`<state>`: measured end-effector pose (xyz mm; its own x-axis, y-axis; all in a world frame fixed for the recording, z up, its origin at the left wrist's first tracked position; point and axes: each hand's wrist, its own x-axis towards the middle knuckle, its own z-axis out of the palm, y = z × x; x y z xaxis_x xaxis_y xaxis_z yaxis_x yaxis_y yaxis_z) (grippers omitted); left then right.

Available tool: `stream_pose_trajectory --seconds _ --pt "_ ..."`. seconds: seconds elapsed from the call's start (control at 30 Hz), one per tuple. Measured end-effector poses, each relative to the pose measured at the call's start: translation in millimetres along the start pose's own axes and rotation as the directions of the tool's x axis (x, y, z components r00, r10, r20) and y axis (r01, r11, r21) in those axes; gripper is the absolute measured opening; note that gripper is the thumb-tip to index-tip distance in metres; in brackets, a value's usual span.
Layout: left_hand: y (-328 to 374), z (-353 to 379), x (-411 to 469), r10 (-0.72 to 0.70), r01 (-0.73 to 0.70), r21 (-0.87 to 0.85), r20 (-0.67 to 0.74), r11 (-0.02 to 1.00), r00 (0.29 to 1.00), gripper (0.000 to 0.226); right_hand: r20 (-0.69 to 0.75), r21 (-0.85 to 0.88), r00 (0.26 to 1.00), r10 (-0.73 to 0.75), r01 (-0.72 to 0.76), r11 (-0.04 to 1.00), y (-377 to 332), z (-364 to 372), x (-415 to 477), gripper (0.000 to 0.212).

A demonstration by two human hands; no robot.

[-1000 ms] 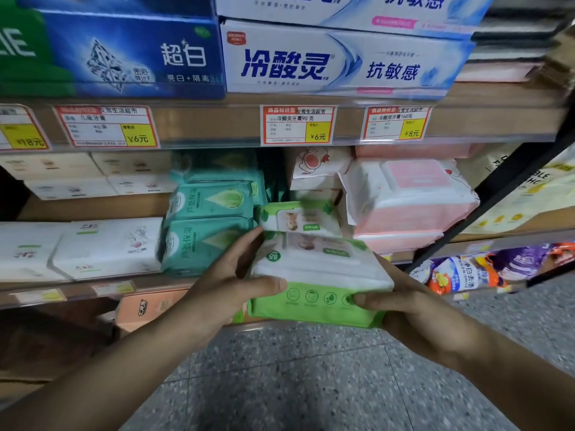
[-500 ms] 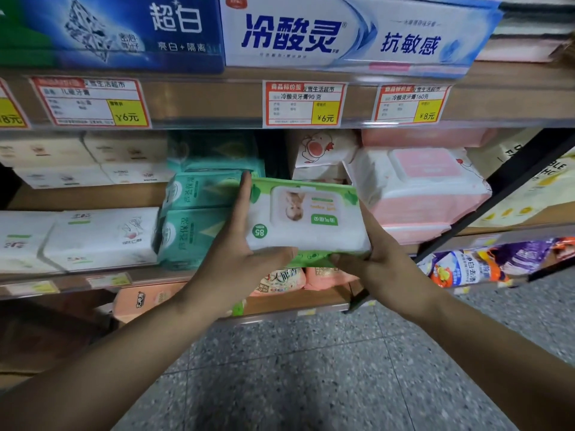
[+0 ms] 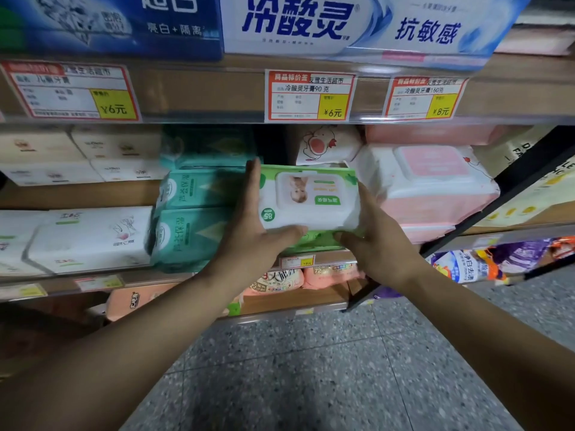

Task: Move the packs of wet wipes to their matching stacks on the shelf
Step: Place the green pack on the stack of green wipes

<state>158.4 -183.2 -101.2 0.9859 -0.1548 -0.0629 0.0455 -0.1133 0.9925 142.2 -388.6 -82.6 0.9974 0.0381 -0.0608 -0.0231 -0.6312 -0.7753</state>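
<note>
Both hands hold a green-and-white pack of wet wipes (image 3: 309,200) with a baby picture on its lid, level with the middle shelf (image 3: 102,276). My left hand (image 3: 253,231) grips its left end, thumb under the front edge. My right hand (image 3: 378,241) grips its right end from below. The pack sits in the gap between teal packs (image 3: 191,219) on its left and pink-lidded packs (image 3: 432,185) on its right. A green edge of another pack (image 3: 314,239) shows just beneath it.
White tissue packs (image 3: 90,237) fill the shelf's left side. A white pack with a cartoon chick (image 3: 326,144) lies behind the held pack. Toothpaste boxes (image 3: 311,23) line the shelf above, price tags (image 3: 309,96) on its edge. Orange packs (image 3: 329,272) lie on the lower shelf. Speckled floor (image 3: 311,368) below.
Both hands lifted the green pack from waist height up and forward into the gap on the middle shelf, turning its lid to face me. It now covers the matching pack there.
</note>
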Motion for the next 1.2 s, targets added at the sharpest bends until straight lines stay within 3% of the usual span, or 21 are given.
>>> stream_pose_trajectory --seconds 0.23,0.37,0.53,0.63,0.77,0.93,1.2 --pt "-6.3 16.6 16.5 0.001 -0.001 0.044 -0.004 0.999 1.000 0.113 -0.141 -0.302 0.984 -0.107 0.060 0.952 1.4 6.5 8.6 0.080" --pt "-4.0 20.2 17.2 0.008 0.004 0.249 -0.049 0.969 0.999 0.101 -0.154 -0.481 0.967 -0.203 0.106 0.870 2.7 16.3 7.0 0.070" --pt "4.8 10.1 9.9 0.101 -0.097 0.567 0.024 0.818 0.995 0.090 -0.137 -0.752 0.954 -0.268 0.076 0.655 3.0 7.7 0.9 0.063" --pt "8.0 -2.8 10.6 0.249 -0.277 0.726 0.149 0.630 0.957 0.087 -0.086 -0.762 0.933 -0.350 0.164 0.626 4.9 -2.5 1.3 0.066" --pt "2.6 -17.0 18.4 0.248 -0.326 0.838 0.236 0.438 0.940 0.091 -0.018 -0.785 0.926 -0.377 0.220 0.579 5.9 -10.4 8.1 0.071" --pt "-0.2 -20.8 23.6 0.276 -0.363 0.869 0.278 0.337 0.920 0.090 0.005 -0.808 0.927 -0.374 0.224 0.545 9.5 -8.2 14.0 0.068" --pt "0.6 -25.0 32.7 0.272 -0.365 0.873 0.283 0.324 0.920 0.088 -0.006 -0.831 0.908 -0.419 0.229 0.508 11.3 -6.3 20.7 0.064"
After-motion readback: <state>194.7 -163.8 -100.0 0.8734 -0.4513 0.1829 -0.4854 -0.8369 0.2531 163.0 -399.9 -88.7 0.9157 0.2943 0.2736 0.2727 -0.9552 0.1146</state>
